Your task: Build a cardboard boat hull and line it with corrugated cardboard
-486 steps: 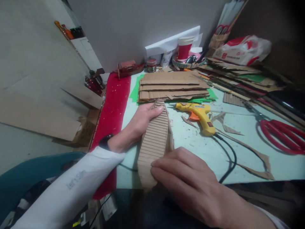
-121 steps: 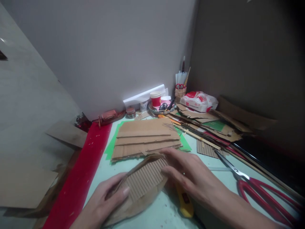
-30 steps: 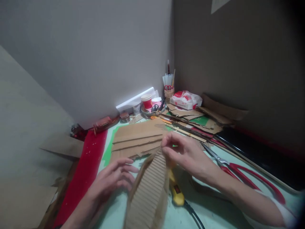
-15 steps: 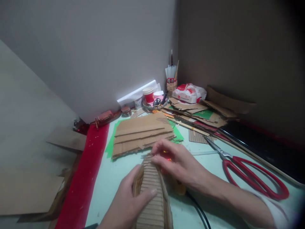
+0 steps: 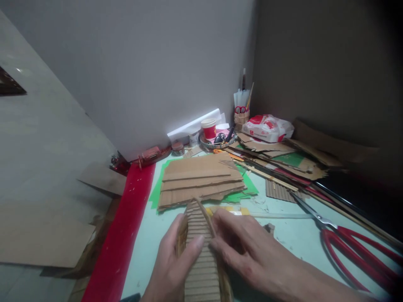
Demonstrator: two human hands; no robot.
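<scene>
"Holding what, those fingers?"

"The left hand [image 5: 173, 256] is curled round the card piece [image 5: 200, 235], thumb flat on its ridges. The right hand [image 5: 255, 247] has its thumb and first finger a little apart, touching the right side. I can't tell if they pinch it."

"Where is the card piece?"

"Between both hands, by the near side of the table [image 5: 302, 226], with its tip pointing away."

"What's around it?"

"The yellow glue gun [image 5: 242, 211] is behind the right hand. Past the tip is a pile of brown card [image 5: 198, 180] on green sheets [image 5: 250, 186]. Big red scissors [image 5: 327, 225] lie to the right."

"And the table?"

"Pale green, with little scraps on it. A red strip [image 5: 126, 226] runs down its left side."

"Farther off?"

"A red cup [image 5: 209, 130] and a white pack [image 5: 267, 129] at the back. Then a grey wall [image 5: 157, 63] meets a darker wall [image 5: 315, 63] in a corner."
</scene>
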